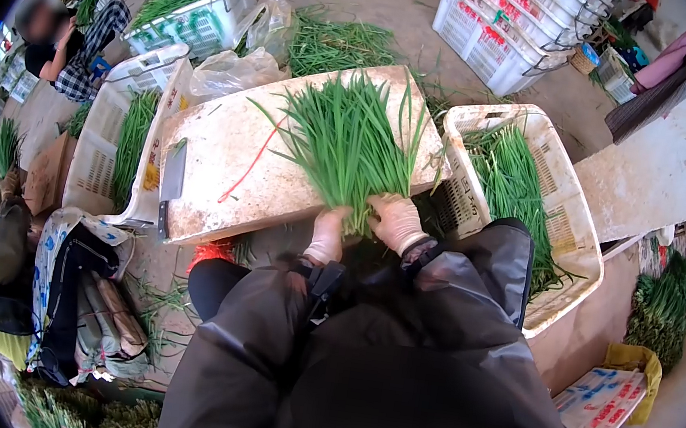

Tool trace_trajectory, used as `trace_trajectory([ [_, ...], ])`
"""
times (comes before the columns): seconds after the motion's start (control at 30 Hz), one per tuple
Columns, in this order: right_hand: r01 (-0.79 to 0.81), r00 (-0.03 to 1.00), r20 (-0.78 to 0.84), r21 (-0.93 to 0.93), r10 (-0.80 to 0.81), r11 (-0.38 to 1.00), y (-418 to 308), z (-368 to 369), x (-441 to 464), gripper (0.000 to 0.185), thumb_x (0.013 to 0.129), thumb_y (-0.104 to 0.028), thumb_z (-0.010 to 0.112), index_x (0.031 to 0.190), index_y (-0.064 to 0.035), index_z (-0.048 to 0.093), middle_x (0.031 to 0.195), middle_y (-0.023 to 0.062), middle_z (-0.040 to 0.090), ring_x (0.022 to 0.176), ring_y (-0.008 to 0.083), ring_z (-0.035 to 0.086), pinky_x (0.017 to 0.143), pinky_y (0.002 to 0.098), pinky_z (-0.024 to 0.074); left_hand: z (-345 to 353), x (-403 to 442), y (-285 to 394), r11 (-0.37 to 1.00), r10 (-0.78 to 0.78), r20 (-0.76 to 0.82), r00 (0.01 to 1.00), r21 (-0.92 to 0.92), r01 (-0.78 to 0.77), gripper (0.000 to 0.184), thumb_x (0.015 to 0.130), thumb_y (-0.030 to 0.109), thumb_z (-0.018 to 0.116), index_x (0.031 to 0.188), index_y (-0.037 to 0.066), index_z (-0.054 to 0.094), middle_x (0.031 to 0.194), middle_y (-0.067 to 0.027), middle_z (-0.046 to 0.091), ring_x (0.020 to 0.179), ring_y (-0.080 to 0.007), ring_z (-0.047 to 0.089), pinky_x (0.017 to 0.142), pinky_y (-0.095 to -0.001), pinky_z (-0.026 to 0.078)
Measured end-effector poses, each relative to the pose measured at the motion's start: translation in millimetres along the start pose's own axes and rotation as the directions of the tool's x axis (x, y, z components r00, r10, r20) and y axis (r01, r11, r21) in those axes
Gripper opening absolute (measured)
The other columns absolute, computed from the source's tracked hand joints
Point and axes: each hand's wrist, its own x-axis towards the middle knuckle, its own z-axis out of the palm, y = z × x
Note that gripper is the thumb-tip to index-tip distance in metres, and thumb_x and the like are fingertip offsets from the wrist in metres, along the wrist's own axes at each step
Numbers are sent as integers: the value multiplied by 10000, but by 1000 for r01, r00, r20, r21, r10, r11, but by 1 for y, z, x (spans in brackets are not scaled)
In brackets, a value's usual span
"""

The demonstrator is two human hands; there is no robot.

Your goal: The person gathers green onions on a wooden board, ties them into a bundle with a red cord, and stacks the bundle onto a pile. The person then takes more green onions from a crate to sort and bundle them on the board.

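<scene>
A fanned bundle of long green stalks (pixel 349 133) lies on the stained white board, its lower end at the near edge. My left hand (pixel 327 235), in a pale glove, is closed against the left side of that lower end. On the other side my right hand (pixel 396 223), gloved too, has its fingers wrapped round the stalks. Left of the bundle, a thin red tie (pixel 256 159) rests on the board (pixel 214 141). A cleaver (pixel 172 179) lies at the board's left edge.
White crates of greens stand at the right (pixel 570 235) and left (pixel 100 130). Behind are another full crate (pixel 212 24), plastic bags (pixel 236 74), loose greens (pixel 339 47) and stacked crates (pixel 487 42). A person (pixel 62 47) sits at the upper left.
</scene>
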Motion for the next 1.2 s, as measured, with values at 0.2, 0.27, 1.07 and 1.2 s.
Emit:
trace_trajectory([
  [0.2, 78, 997, -16, 57, -77, 995, -5, -1, 1, 184, 874, -278, 713, 897, -96, 700, 903, 131, 712, 912, 353, 701, 798, 498, 536, 0, 2, -3, 977, 213, 84, 974, -18, -212, 390, 860, 122, 809, 1223, 42, 692, 1114, -76, 757, 964, -208, 706, 838, -391, 583],
  [0.27, 57, 993, 85, 212, -76, 976, 4, -9, 2, 207, 877, -273, 731, 914, -71, 710, 916, 141, 724, 898, 362, 702, 797, 475, 543, 4, 0, 0, 969, 245, 100, 964, -10, -245, 428, 821, 45, 838, 1222, 2, 696, 1127, -88, 764, 972, -199, 711, 853, -364, 582],
  [1.07, -328, 945, 325, 934, 44, 142, -12, -38, -21, 124, 975, -121, 763, 1041, -19, 738, 951, 5, 712, 877, 89, 647, 801, 251, 531, 19, -25, 25, 951, 78, -51, 996, 304, -59, 532, 895, 287, 827, 1337, 84, 610, 1173, -113, 721, 937, -259, 704, 729, -471, 619],
  [1.2, -165, 970, 226, 881, -87, 444, -28, -18, -23, 151, 971, -145, 762, 997, -8, 707, 915, 12, 694, 865, 109, 611, 818, 284, 515, -14, 41, -22, 890, 365, 222, 904, 201, -409, 583, 804, 366, 890, 1143, -68, 699, 991, -140, 770, 805, -239, 738, 654, -360, 601],
])
